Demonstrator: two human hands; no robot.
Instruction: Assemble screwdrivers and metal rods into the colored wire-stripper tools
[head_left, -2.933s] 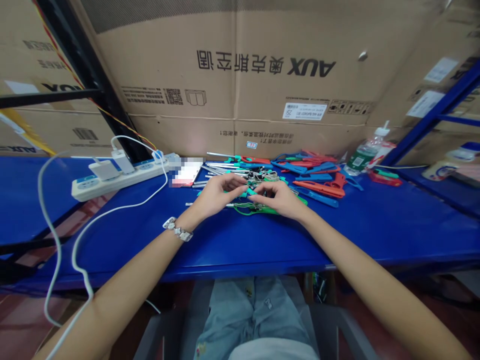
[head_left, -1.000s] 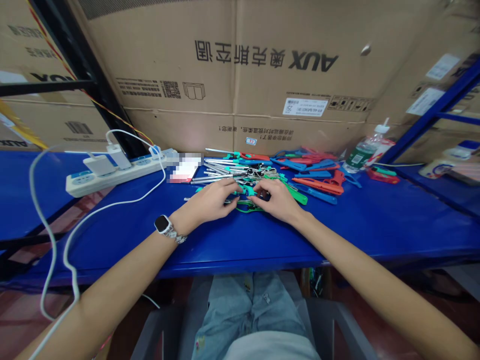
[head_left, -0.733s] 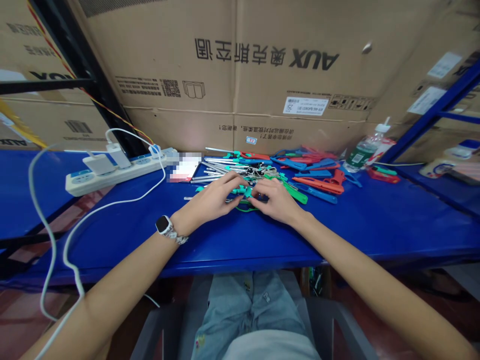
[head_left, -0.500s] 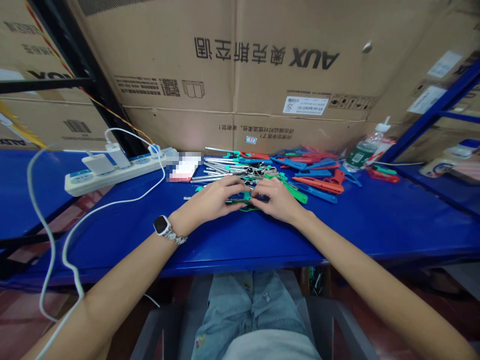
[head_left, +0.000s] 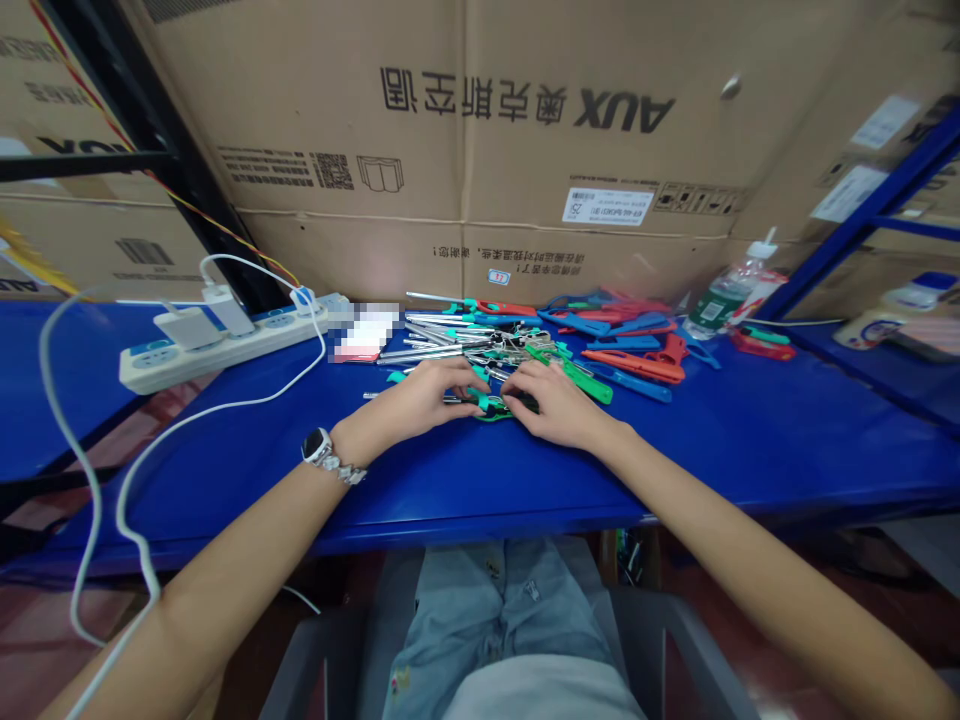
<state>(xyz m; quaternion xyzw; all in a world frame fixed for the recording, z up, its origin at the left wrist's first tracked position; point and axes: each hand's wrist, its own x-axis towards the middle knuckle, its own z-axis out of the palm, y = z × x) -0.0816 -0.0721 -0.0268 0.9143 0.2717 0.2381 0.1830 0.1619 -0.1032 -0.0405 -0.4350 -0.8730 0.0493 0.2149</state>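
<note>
Low over the front of the blue table, my left hand [head_left: 439, 395] pinches the metal-tube side of a partly built long-nosed lighter [head_left: 493, 411]. It has a green shell and a teal piece, and its tube points left. My right hand [head_left: 553, 402] has its thumb and fingers closed at the lighter's right part, which they largely hide. Just beyond my hands lies a pile of metal lighter tubes [head_left: 439, 335] with teal parts and wires. A loose green lighter shell [head_left: 589, 383] lies beside my right hand.
Orange lighter shells [head_left: 637, 366] and blue ones [head_left: 634, 385] are heaped at the right, near a green-labelled bottle [head_left: 716, 305]. A white power strip [head_left: 202, 350] with cables stands left. A large cardboard box [head_left: 465, 150] walls off the back.
My hands have drawn slightly apart, and more of the teal piece and green shell shows between them. The whole view has shifted a little.
</note>
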